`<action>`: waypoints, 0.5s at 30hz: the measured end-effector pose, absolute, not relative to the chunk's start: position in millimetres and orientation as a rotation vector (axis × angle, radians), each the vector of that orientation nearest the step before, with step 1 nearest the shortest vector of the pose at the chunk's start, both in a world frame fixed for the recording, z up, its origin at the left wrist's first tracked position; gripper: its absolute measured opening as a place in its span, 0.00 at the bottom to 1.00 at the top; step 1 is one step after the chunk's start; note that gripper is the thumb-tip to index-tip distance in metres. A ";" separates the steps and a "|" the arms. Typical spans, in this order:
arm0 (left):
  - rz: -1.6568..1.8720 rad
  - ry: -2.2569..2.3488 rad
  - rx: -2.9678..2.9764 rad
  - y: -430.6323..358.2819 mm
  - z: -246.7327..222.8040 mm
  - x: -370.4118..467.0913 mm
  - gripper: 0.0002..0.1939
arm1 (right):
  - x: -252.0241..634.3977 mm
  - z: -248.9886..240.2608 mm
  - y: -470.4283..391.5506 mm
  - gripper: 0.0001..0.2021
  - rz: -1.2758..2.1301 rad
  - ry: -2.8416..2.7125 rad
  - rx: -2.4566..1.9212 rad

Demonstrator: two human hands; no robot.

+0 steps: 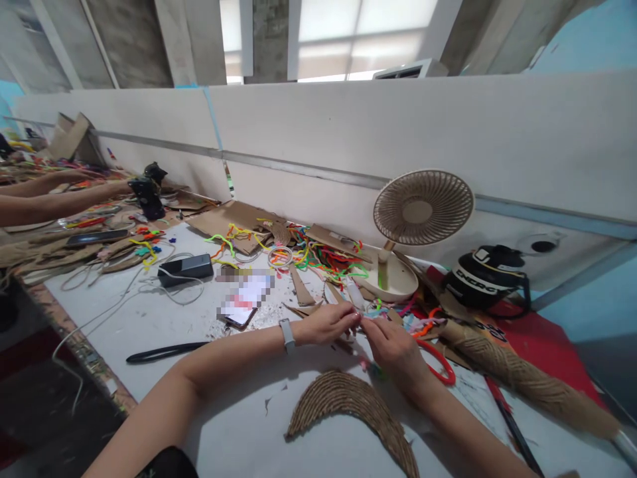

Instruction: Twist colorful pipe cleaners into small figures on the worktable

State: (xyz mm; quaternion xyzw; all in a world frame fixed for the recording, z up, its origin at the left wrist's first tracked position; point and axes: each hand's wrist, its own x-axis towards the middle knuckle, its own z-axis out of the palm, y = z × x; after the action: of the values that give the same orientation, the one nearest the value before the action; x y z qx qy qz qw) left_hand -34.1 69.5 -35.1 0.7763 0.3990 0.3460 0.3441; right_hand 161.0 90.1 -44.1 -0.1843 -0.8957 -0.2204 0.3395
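Over the middle of the white table, my left hand (pixel 331 323) and my right hand (pixel 393 345) meet at their fingertips. The fingers of both are pinched together, and what they hold is too small to make out. A crescent of coiled brown cord (pixel 343 395) lies flat just below them, nearer to me. Beyond my right hand are colored fuzzy stems and a red ring (pixel 444 366). A phone with a lit screen (pixel 246 299) rests to the left, past my left wrist.
A round fan (pixel 423 207), a black jug (pixel 485 280) and a cord-wrapped roll (pixel 537 375) stand or lie at right. A black power bank (pixel 185 269) with cables sits left. Another person's arms (pixel 60 200) reach in at far left. Cardboard (pixel 233 222) lines the wall.
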 end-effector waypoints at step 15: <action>0.841 1.228 2.443 66.4 -39.7 -31.7 0.19 | 158.6 -44.6 81.4 0.09 0.220 -2.350 -0.666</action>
State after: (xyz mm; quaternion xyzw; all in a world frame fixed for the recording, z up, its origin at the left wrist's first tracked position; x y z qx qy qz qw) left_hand -31.7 66.4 -39.7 0.8455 0.4252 0.2912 0.1400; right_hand 158.6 81.4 -44.6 -0.2557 -0.9019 0.0845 0.3377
